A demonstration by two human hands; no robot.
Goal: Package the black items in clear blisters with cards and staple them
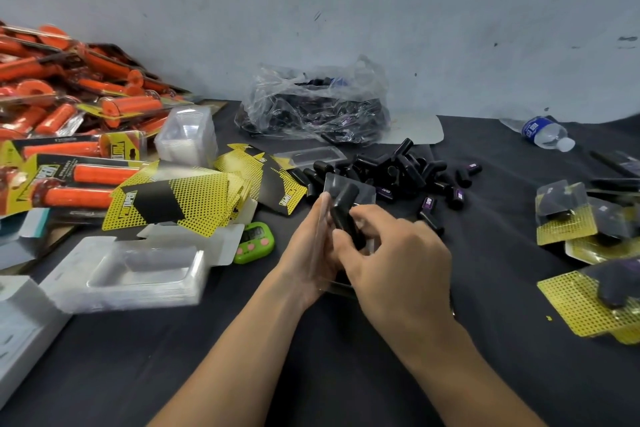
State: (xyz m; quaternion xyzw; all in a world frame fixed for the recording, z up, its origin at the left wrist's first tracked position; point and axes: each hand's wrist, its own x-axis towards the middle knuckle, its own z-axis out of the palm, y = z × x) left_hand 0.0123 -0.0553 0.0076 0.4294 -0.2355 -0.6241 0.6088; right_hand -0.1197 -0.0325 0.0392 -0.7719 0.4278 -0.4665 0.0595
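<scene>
Over the dark worktop (346, 374), the left hand (311, 250) holds a clear blister (363, 191) upright by its left edge, with the fingers (322, 208) stretched along the plastic and the thumb pressing from the front. The right hand (394, 256) grips a black cylindrical item (343, 210), its fingers curled round the lower end, and the item sits tilted against the blister's pocket. I cannot tell whether it is fully seated. Just behind the hands lies a loose pile of black items (398, 166), some with purple labels. Farther back, against the wall, a crumpled clear plastic bag (311, 104) holds more of them. To the left, a fanned stack of yellow-and-black cards (180, 198) lies beside a stack of empty blisters (131, 270), with a green timer (254, 243) between these and the left hand. Orange grips in packs (69, 97) are heaped at the far left. On the right lie finished packs (568, 218) on yellow cards, and a water bottle (547, 132) lies on its side near the wall.
</scene>
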